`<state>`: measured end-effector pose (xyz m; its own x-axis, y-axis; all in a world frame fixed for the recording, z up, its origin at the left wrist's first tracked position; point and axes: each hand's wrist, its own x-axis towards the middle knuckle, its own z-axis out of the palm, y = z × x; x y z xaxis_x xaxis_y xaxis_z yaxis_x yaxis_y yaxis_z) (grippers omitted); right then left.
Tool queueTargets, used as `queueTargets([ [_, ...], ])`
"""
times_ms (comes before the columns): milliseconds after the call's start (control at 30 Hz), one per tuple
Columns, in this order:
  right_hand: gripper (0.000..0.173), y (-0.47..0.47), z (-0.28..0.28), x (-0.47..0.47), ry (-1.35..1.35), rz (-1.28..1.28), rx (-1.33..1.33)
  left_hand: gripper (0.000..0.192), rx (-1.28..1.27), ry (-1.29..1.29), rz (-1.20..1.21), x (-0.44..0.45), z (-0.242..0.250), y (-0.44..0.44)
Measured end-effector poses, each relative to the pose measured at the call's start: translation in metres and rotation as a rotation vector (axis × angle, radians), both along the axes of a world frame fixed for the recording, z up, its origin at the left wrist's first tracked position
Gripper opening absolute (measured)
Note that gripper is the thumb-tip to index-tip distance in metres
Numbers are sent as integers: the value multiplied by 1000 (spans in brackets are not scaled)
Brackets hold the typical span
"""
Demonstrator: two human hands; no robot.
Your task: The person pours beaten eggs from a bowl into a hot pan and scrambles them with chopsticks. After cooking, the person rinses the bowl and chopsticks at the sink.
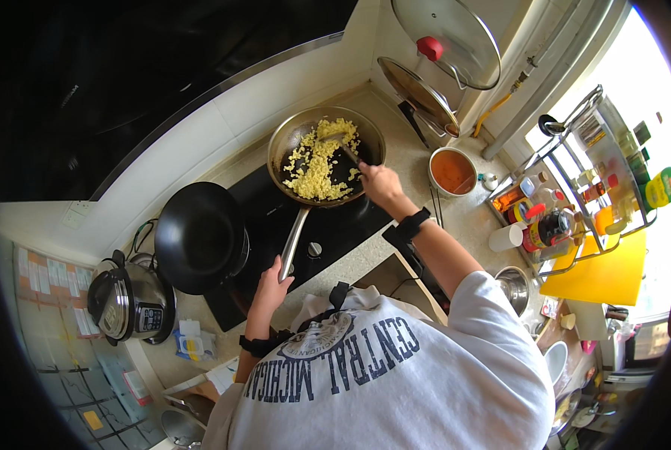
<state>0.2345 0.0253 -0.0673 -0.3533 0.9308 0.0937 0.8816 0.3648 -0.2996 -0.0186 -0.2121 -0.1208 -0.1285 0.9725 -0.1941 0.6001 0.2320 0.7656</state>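
My left hand [270, 287] grips the metal handle [294, 244] of a frying pan [279, 143] that stands on the black cooktop [335, 230]. Crumbled yellow food, which looks like scrambled egg [315, 174], lies across the pan's dark bottom. Over the pan's right rim reaches my right hand [381, 185], closed on the handle of a spatula [349, 152]. The spatula's head rests among the crumbs near the far side, partly covered by them. To the right of that hand, a white bowl [432, 183] holds an orange-red liquid.
A black wok [200, 236] sits left of the pan, beside an electric pressure cooker [127, 315]. Glass lids [419, 93] lean at the back corner. Bottles [549, 228] crowd a metal rack on the right, near a yellow board [600, 275]. The range hood [144, 84] overhangs the upper left.
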Motion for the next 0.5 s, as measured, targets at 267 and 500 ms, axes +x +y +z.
queueTargets([
  [267, 29, -81, 50, 3, 375, 204, -245, 65, 29, -4, 18, 0, -4, -1],
  [500, 30, -29, 21, 15, 258, -41, -161, 67, -42, -9, 13, 0, 1, 1],
])
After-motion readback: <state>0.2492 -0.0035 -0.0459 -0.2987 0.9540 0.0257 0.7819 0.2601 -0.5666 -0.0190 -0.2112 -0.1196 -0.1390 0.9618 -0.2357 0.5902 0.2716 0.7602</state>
